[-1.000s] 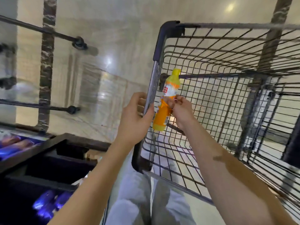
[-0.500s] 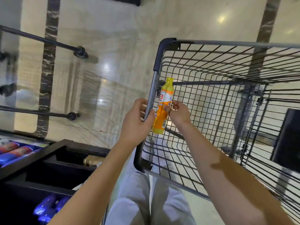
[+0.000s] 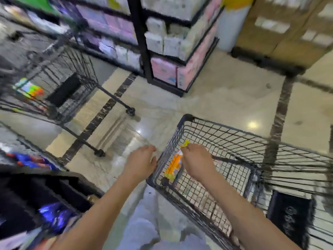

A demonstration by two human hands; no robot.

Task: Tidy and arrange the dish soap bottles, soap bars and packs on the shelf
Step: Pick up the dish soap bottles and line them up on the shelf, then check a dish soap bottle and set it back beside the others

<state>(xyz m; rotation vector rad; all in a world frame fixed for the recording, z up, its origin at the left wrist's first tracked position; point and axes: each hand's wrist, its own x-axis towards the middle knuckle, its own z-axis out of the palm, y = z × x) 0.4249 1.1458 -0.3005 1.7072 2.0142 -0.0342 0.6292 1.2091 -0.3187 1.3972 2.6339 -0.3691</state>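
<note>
The dish soap bottle (image 3: 173,165) – orange body, yellow cap – sits inside the wire cart (image 3: 234,130), just inside its left wall and near the corner closest to the person. Its long axis is tilted, with the cap up toward 1 o'clock and the base down toward 7 o'clock, low against the mesh. The right hand (image 3: 196,163) pinches it high up, fingers curled round the neck just below the cap, with the body hanging beneath.

The left hand (image 3: 141,163) is on the other side of that same wall, against the rim at 9 o'clock from the bottle. Motion blur hides whether its fingers are wrapped round the wire or only rest on it, so I cannot tell.

The dark shelf (image 3: 36,177) lies at 8 o'clock from both hands, low and to the left, with blue packs (image 3: 54,215) on it. The bottle would probably have to rise cap-first over the rim and then cross leftward. The left hand is nearer the shelf, but the right one has the bottle.

Further out, a second cart (image 3: 72,69) stands at 10 o'clock on the pale floor (image 3: 207,98).
</note>
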